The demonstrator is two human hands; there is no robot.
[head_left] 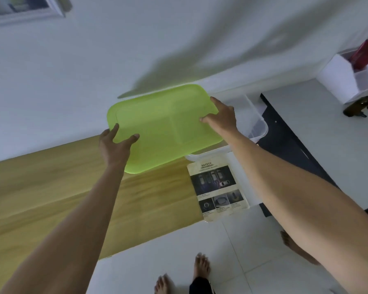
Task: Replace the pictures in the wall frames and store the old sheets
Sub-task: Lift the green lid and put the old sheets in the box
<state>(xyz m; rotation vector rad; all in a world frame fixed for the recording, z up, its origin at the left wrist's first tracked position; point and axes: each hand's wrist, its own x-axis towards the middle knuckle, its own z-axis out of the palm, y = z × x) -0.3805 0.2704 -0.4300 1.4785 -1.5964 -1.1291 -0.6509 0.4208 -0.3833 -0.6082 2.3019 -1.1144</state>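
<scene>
One translucent lime-green plastic lid (164, 128), rounded-rectangular, is gripped at opposite edges by left hand (115, 145) and right hand (221, 117) fingers, above a clear plastic bin (256, 122); printed sheet (218, 190) laid on floor beside.

The green lid (164, 126) covers most of the clear plastic bin (254, 124), leaving only its right end uncovered; the wall (94, 66) stands just beyond.

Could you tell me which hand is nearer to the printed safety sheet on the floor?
Right. The right hand grips the green lid above the sheet; the left hand holds the lid's far side.
</scene>
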